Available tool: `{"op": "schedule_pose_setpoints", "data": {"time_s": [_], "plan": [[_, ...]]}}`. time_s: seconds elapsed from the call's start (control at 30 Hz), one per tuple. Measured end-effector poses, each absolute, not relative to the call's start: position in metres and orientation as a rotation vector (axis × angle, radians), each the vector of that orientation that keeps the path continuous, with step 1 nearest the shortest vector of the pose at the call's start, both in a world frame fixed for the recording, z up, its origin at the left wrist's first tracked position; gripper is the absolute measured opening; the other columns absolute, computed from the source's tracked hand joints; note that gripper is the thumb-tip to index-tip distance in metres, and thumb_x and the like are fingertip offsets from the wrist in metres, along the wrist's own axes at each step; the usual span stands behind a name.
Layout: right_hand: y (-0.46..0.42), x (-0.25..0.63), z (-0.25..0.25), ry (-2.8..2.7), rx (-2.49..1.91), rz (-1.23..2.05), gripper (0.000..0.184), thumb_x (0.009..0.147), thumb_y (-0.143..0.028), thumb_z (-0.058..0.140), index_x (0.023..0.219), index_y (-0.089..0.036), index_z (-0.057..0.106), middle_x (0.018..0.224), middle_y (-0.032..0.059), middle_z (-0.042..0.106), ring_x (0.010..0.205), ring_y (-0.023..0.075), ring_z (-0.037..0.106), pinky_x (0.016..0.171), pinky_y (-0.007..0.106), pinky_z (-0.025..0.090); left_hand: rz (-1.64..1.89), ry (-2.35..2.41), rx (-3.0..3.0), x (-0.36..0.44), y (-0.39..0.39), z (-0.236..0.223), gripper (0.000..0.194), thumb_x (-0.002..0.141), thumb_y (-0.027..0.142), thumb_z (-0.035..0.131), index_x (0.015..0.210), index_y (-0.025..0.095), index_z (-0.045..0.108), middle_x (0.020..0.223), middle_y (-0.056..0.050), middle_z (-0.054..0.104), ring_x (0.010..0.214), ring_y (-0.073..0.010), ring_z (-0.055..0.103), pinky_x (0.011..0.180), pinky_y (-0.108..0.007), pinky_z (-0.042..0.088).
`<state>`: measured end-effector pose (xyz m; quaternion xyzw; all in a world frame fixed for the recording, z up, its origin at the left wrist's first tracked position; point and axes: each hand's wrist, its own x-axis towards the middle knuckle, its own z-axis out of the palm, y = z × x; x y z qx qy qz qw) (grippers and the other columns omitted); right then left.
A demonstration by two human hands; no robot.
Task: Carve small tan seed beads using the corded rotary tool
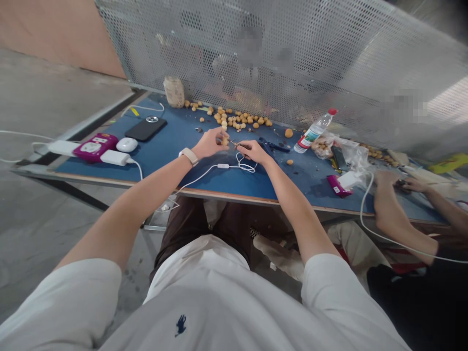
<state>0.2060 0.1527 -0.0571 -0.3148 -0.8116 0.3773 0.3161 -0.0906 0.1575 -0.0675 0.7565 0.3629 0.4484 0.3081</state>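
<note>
Near the middle of the blue table [256,183], my left hand [209,143] is closed, pinching a small yellow-brown ball [224,141] between fingertips. Facing it, my right hand [255,150] is closed round a thin metal-tipped tool [234,143], whose tip is at or very near the ball; its exact kind is too small to make out. Beyond both hands lies a loose heap of similar yellow-brown balls [241,118]. Under my right hand loops a thin white cable [246,168] with a small inline switch [223,166].
A perforated metal screen [219,58] rises behind the table. Leftward are a jar [174,92], phone [146,127], white case [126,145] and purple power block [95,147]. Rightward lie dark-handled pliers [276,145], a water bottle [315,130] and a co-worker's arms [389,204].
</note>
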Motion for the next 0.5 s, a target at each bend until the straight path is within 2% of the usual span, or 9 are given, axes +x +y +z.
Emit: {"op": "schedule_pose_setpoints", "data": {"time_s": [0.3,0.5], "plan": [[0.155,0.2041,-0.0583,-2.149,-0.799,0.977,0.093,0.097,-0.115,0.081,0.102,-0.022,0.08,0.066,-0.0066,0.058,0.054,0.0121,0.047,0.053,0.028,0.034,1.155,0.971,2.001,-0.0914,0.1558,-0.0656,0.047,0.079,0.024,0.108,0.113,0.022,0.076,0.111,-0.009,0.087,0.108,-0.0299,0.087,0.104,-0.045,0.076],[0.1525,0.2019,-0.057,-2.167,-0.802,0.947,0.093,0.098,-0.115,0.079,0.096,-0.023,0.077,0.066,-0.0056,0.058,0.056,0.0128,0.047,0.056,0.028,0.035,1.147,0.965,1.995,-0.0923,0.1537,-0.0633,0.05,0.076,0.028,0.109,0.113,0.021,0.078,0.112,-0.009,0.087,0.104,-0.0273,0.085,0.098,-0.042,0.073]]}}
